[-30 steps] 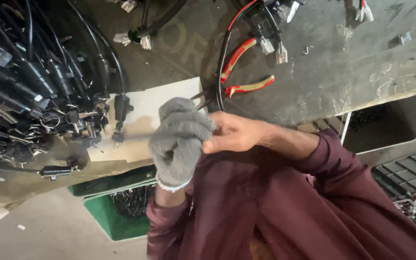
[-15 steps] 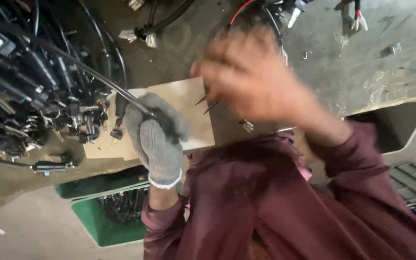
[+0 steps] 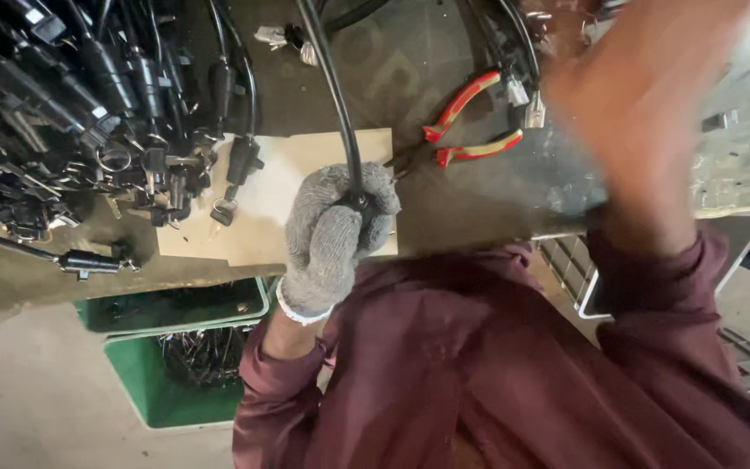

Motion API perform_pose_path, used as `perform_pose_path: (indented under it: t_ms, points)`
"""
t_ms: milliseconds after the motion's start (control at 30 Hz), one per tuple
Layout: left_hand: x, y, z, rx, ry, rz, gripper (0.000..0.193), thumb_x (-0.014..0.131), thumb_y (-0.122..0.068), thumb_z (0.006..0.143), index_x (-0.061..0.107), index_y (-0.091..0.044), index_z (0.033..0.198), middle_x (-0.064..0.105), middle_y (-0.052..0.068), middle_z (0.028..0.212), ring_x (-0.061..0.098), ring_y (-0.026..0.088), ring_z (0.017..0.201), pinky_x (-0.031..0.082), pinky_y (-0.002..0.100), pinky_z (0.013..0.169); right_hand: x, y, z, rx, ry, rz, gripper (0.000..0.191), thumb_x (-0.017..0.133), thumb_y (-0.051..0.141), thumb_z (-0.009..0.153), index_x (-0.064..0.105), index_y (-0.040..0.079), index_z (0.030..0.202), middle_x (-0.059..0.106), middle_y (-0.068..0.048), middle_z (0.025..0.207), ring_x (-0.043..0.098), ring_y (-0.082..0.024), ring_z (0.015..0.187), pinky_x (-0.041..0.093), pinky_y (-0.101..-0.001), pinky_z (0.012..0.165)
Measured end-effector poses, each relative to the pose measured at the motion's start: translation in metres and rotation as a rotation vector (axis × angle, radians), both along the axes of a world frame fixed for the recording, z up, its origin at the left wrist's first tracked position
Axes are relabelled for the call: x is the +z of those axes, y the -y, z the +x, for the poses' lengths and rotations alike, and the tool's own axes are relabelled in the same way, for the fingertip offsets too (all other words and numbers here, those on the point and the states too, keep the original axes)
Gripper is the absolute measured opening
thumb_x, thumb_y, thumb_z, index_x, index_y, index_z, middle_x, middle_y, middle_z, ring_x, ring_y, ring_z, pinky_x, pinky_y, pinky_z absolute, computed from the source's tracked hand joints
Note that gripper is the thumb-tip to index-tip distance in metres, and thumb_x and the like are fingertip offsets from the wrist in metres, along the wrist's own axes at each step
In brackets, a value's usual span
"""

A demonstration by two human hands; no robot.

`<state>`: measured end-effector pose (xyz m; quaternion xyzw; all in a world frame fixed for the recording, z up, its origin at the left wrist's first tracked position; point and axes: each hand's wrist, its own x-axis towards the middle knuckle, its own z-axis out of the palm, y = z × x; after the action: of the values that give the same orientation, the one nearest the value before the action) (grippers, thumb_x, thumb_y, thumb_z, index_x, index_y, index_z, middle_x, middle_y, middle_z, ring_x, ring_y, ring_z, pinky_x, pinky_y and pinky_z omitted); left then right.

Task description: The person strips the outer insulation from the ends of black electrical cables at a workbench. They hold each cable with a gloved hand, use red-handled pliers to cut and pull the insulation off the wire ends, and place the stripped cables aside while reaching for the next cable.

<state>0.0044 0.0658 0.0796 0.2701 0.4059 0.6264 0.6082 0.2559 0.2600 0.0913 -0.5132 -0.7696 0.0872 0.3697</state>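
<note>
Gloved left hand [image 3: 336, 234] clamps black cable [image 3: 333, 87] over pale board [image 3: 279, 187].

One view only — a camera worn on the person's head, looking steeply down over their chest at the near edge of the table [image 3: 479, 204]. It sits close: the gloved left hand [image 3: 336, 230] fills the middle, the bare right hand [image 3: 644, 95] blurs at upper right. The table runs across the far half, the floor [image 3: 36, 408] and a green crate [image 3: 145, 382] lie near left — no second view shares this.
</note>
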Motion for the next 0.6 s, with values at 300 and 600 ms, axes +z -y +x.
perform_pose_path:
  t_ms: [300,600]
  points:
    - [0.014,-0.01,-0.004,-0.078,0.131,-0.104,0.048,0.064,-0.037,0.103,0.056,0.001,0.133,0.067,0.007,0.106,0.051,0.007,0.069,0.035,0.018,0.055,-0.043,0.067,-0.009,0.34,0.558,-0.084,0.067,0.074,0.066,0.101,0.065,0.002,0.12,0.06,-0.016,0.11,0.057,-0.034,0.107,0.043,-0.0509,0.1]
    - [0.036,-0.002,0.014,-0.006,0.123,-0.352,0.057,0.064,-0.036,0.103,0.053,0.006,0.14,0.067,0.016,0.106,0.064,0.016,0.072,0.055,0.029,0.065,-0.008,0.081,-0.051,0.677,-0.423,-1.098,0.04,0.074,0.024,0.094,0.064,0.006,0.129,0.076,-0.008,0.102,0.074,-0.026,0.093,0.06,-0.0386,0.086]
